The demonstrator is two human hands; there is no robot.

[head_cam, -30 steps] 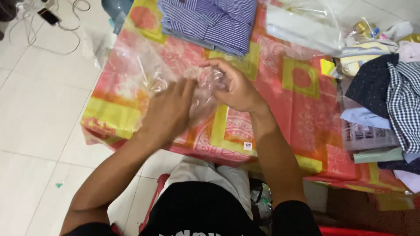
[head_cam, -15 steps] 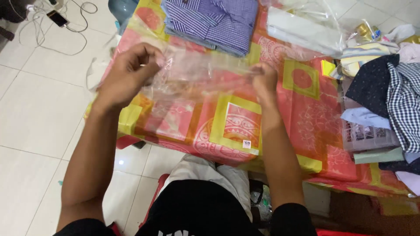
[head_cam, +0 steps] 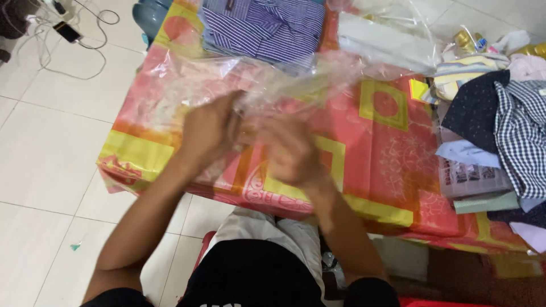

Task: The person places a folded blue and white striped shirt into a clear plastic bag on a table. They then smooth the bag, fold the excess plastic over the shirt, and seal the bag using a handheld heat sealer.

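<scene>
My left hand [head_cam: 209,128] and my right hand [head_cam: 290,149] are close together over the middle of the table, both blurred with motion. Each grips the clear plastic bag [head_cam: 273,82], which lies crumpled and stretched across the red and yellow tablecloth [head_cam: 381,153]. A folded purple striped shirt [head_cam: 264,25] lies just beyond the bag at the table's far edge.
A pile of folded and loose clothes [head_cam: 495,113] fills the table's right side, over a pale plastic basket [head_cam: 475,179]. More clear bags [head_cam: 387,40] lie at the far right. Cables and a phone [head_cam: 67,31] are on the white tiled floor at left.
My hands went from together to wide apart with the bag stretched between them, and have now come back together at the middle of the bag.
</scene>
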